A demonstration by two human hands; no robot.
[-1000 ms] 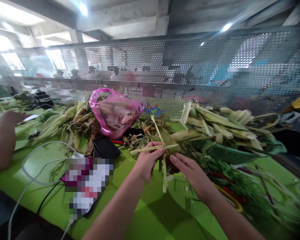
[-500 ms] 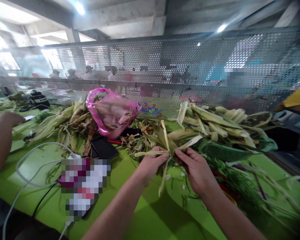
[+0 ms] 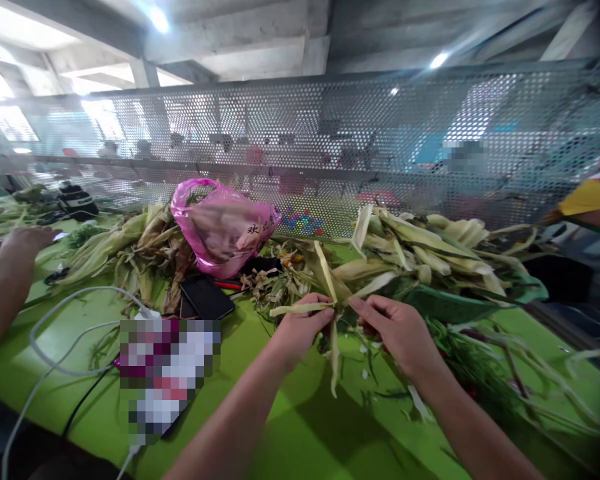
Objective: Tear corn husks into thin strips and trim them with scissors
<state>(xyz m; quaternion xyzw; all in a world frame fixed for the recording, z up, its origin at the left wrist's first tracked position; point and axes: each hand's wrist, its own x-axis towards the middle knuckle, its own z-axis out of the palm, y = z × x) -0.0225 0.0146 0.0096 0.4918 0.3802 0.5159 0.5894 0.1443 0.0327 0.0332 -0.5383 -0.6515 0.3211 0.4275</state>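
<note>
Cream husk strips [image 3: 325, 272], four ends, fingers [image 3: 370, 315] of two hands [image 3: 296, 331]

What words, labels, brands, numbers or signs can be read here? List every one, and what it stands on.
"欢": dark character on the pink plastic bag; the characters after it are too creased and blurred to read surely.
Black bottle: pale lettering, too small and blurred to read.
Pixelated pale device and purple box: any print is masked.
No number can be read.
</note>
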